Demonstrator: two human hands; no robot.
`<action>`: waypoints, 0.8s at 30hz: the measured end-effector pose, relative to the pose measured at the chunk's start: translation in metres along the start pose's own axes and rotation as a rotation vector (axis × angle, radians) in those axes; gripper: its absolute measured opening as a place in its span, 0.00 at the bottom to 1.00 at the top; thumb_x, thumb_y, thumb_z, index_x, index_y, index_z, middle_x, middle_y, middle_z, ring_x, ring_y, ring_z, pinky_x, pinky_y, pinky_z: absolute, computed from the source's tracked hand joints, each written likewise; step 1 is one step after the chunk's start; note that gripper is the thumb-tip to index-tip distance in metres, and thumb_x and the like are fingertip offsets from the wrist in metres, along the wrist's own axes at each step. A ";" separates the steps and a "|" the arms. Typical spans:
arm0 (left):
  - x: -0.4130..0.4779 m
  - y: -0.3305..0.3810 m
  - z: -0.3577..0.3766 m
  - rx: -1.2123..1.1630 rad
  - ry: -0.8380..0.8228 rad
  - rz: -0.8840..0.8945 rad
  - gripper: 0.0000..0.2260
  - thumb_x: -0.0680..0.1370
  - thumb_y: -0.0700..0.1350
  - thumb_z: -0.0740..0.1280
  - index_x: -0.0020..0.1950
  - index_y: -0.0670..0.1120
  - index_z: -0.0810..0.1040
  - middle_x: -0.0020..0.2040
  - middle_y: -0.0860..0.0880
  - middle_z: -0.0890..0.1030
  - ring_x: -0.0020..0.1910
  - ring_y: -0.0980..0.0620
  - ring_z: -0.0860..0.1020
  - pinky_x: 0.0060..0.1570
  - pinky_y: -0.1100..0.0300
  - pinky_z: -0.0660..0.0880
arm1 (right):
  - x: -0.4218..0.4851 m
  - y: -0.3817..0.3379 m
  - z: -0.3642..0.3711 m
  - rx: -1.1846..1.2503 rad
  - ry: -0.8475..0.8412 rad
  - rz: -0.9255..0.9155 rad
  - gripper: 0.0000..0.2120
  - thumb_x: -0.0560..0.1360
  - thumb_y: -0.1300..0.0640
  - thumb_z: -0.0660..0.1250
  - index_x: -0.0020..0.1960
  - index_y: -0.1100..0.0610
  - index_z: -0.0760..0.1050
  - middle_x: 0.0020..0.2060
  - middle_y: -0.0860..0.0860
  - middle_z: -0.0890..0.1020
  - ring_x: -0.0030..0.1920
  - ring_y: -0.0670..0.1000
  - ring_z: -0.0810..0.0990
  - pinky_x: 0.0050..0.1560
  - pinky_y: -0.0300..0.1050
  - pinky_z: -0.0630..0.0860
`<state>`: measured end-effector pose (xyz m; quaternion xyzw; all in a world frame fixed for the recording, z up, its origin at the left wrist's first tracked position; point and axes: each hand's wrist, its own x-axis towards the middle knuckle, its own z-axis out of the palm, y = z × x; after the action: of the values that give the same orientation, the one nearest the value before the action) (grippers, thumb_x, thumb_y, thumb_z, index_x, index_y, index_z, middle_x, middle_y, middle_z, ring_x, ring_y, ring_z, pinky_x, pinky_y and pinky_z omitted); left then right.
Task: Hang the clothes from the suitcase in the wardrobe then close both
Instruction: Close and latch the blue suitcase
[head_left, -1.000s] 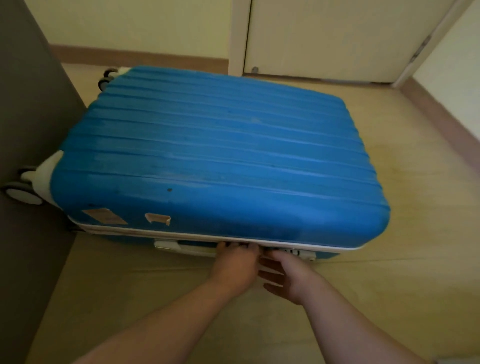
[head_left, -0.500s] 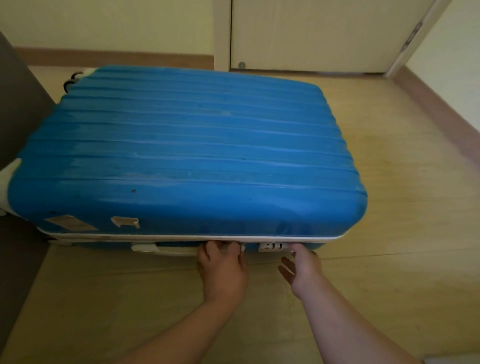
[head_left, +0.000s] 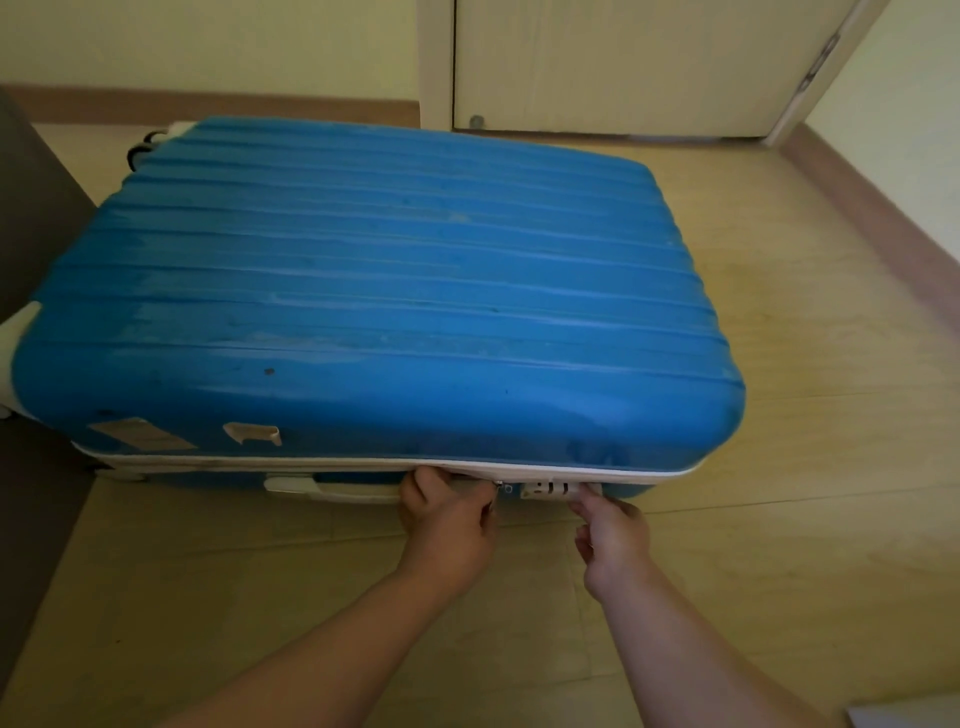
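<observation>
The left hand has its fingers curled against the near edge of the suitcase. The small metal zipper pull sits just beside its thumb, but I cannot tell if the hand really pinches it. The right hand stretches its forefinger to the right end of the combination lock; its other fingers are loosely bent and hold nothing.

I judge the step is to open the lock and free the zipper. It is better to press the release fully first, and only then to draw the pull along the seam, not upward.

The suitcase lies flat and closed on the pale wooden floor. Its shell is hard blue plastic with long ribs, rounded corners and many scratches. A white band runs around the seam, with a white handle left of the hands. A dark panel stands at the left, a pale door far behind.
</observation>
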<state>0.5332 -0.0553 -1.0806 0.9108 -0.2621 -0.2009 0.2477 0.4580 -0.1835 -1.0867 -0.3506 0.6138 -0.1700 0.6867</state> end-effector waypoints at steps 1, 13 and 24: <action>0.002 -0.002 -0.002 -0.001 -0.019 0.012 0.06 0.79 0.47 0.61 0.52 0.49 0.75 0.58 0.46 0.59 0.62 0.46 0.57 0.54 0.65 0.56 | -0.001 0.002 0.001 0.006 0.015 -0.001 0.20 0.73 0.60 0.71 0.62 0.62 0.71 0.47 0.55 0.80 0.35 0.46 0.70 0.47 0.44 0.70; 0.009 -0.033 -0.038 0.255 0.139 0.217 0.12 0.79 0.47 0.61 0.58 0.46 0.79 0.60 0.44 0.72 0.62 0.43 0.67 0.56 0.57 0.66 | -0.024 0.028 0.029 0.024 -0.043 0.162 0.20 0.70 0.60 0.73 0.61 0.61 0.74 0.45 0.54 0.79 0.39 0.49 0.76 0.39 0.40 0.73; 0.008 -0.005 -0.012 0.127 0.037 0.090 0.10 0.80 0.47 0.60 0.56 0.46 0.78 0.53 0.46 0.81 0.52 0.48 0.79 0.47 0.58 0.74 | -0.027 0.027 0.035 -0.039 -0.033 0.184 0.03 0.75 0.61 0.66 0.43 0.57 0.74 0.38 0.53 0.78 0.35 0.48 0.75 0.34 0.40 0.71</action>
<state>0.5470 -0.0522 -1.0756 0.9156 -0.3104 -0.1557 0.2027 0.4814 -0.1369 -1.0856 -0.3086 0.6350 -0.0883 0.7026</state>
